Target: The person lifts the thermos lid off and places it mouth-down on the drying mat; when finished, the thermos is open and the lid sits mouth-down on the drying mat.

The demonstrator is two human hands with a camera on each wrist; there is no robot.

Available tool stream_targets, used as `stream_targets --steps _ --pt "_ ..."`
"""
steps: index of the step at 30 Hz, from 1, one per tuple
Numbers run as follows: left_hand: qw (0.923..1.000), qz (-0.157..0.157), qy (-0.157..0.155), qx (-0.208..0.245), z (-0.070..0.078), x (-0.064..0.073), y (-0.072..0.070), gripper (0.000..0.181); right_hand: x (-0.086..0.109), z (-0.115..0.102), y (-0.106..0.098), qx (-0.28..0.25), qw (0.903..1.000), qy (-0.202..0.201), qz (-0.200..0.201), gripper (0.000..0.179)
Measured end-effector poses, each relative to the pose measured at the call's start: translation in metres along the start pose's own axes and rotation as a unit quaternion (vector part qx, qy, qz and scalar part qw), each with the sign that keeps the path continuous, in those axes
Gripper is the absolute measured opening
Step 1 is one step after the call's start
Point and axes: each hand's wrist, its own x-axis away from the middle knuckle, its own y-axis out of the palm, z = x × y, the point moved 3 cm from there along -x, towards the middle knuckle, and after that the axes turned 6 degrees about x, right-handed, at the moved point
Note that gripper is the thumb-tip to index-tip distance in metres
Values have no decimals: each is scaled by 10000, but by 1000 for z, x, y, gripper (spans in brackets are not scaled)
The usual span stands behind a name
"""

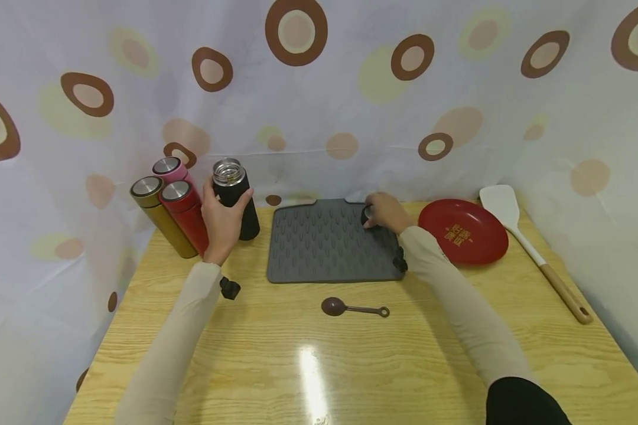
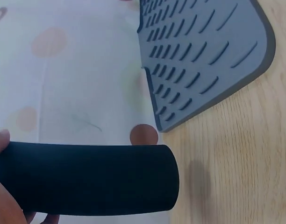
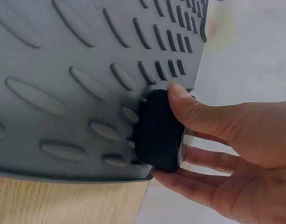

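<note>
My left hand (image 1: 221, 227) grips a black vacuum flask (image 1: 251, 221) near its top, to the left of the grey mat. The flask has no lid on, and its steel mouth faces up. In the left wrist view its smooth body (image 2: 96, 179) stretches out from the fingers; I cannot tell whether its base touches the table. Over the mat's back right corner, my right hand (image 1: 392, 213) pinches a black flask lid (image 3: 159, 130) between thumb and fingers. The lid is on or just over the ribbed mat (image 1: 329, 248).
Red (image 1: 183, 206), gold (image 1: 167, 227) and pink (image 1: 172, 169) flasks stand left of my left hand. A brown spoon (image 1: 345, 307) lies before the mat. To the right are a red plate (image 1: 478, 239) and a white spatula (image 1: 531, 251) with a wooden handle. A patterned cloth hangs behind.
</note>
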Motion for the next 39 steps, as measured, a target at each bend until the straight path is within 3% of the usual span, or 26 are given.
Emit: stream_targets --steps 8,13,19,29,33,39 --pt "9990 355 -144 -208 -11 -18 14 82 2 4 -3 66 9999 138 -26 63" --pt "9988 375 -199 -247 -22 -27 22 81 5 3 -4 37 9998 181 52 63" --pt "9970 593 -378 -316 -35 -27 21 82 5 2 2 -4 9999 135 104 64" --pt "9968 390 -344 -608 -38 -28 28 82 9 6 2 31 9997 144 203 61" --pt "9949 383 -512 -783 -37 -27 29 85 9 4 1 57 9997 177 149 62" --pt "9895 645 -836 -990 -38 -31 27 89 7 -1 2 84 9997 116 198 62"
